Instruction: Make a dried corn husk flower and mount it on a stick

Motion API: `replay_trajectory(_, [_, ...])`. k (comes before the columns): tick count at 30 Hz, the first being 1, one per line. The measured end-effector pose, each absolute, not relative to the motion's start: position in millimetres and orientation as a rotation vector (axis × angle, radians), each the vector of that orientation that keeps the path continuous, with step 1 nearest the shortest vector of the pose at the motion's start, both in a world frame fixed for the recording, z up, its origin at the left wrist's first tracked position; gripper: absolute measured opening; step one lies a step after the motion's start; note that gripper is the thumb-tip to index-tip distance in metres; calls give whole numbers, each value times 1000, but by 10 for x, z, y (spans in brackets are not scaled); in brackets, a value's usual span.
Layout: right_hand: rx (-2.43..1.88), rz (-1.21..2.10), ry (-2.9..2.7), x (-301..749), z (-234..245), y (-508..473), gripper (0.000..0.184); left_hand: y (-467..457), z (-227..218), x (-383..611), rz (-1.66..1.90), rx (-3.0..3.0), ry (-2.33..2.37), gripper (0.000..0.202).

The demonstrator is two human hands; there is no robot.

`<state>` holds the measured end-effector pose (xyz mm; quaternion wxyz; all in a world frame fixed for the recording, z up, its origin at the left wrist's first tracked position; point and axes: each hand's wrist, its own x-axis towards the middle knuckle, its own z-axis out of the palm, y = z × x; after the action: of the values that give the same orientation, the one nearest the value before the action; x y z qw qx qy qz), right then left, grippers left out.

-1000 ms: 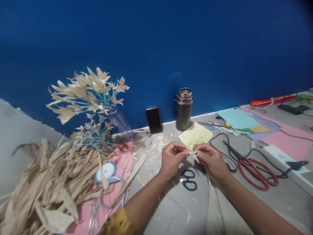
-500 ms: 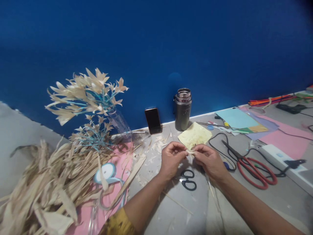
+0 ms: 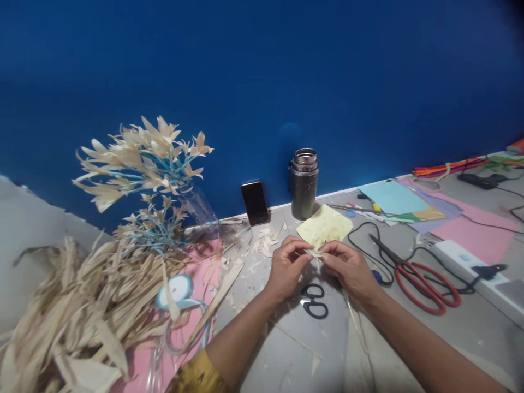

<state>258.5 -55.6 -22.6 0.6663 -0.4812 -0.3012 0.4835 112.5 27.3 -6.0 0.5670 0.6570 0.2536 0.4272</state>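
Observation:
My left hand [image 3: 289, 266] and my right hand [image 3: 347, 268] meet in front of me, thumbs and fingers pinched on a small pale piece of dried husk [image 3: 314, 253] between them. Its lower end hangs under the fingertips, and its exact shape is too small to make out. Just beyond the fingers lies a yellow paper [image 3: 325, 225] with crumbs on it. Small black-handled scissors [image 3: 314, 301] rest on the table below my hands. Under my right wrist, thin stalks [image 3: 355, 319] stick out toward me.
Dried husks [image 3: 69, 305] are heaped at left, near husk flowers [image 3: 135, 158] in a clear bottle [image 3: 198, 204]. A phone [image 3: 255, 203] and an open flask [image 3: 304, 185] stand by the blue wall. Large red-handled scissors [image 3: 426, 286], a power strip [image 3: 475, 273] and coloured paper [image 3: 393, 196] lie right.
Both hands stay almost in place, still pinching the husk piece, with only a slight shift of the fingertips. The whole view has moved a little.

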Motion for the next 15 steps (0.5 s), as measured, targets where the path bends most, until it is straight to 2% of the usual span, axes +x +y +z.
replay_trajectory(3, [-1098,1089,-676,2591,-228,-557,32,291,-61,1108,940,1564,573,13])
replay_trajectory(10, [-1074,1098,-644,2594,-202,-550,30,312,-109,1119,914,1535,536,3])
replay_trajectory(15, [-1118,1029,-643,2590,-168,-568,33,322,-134,1139,893,1273,610,11])
